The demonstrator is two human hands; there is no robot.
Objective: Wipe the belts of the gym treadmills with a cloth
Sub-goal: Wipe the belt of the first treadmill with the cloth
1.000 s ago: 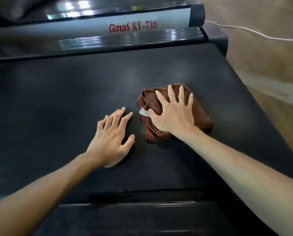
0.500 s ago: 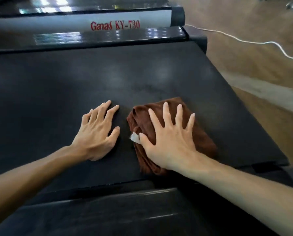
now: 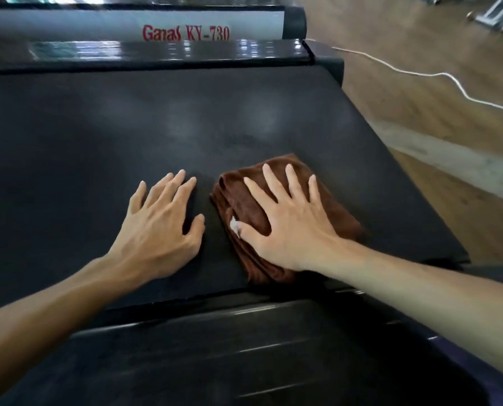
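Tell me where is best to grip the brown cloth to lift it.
Probably pinch the brown cloth at its bunched folded edge, coming from the left, between the hands: the folds stand thick there, while the right hand presses the rest flat on the belt.

Two bare forearms come into the picture from the bottom edge — no sleeves, no cuffs anywhere along them. The left hand [image 3: 159, 227] is bare too: no glove, no ring, no watch or band at the wrist, and tendons stand out in ridges across its back. The right hand [image 3: 288, 221] is just as plain — ungloved, with no ring or strap, and short, pale nails at the fingertips. Both arms are slim and uncovered as far back as the view runs.
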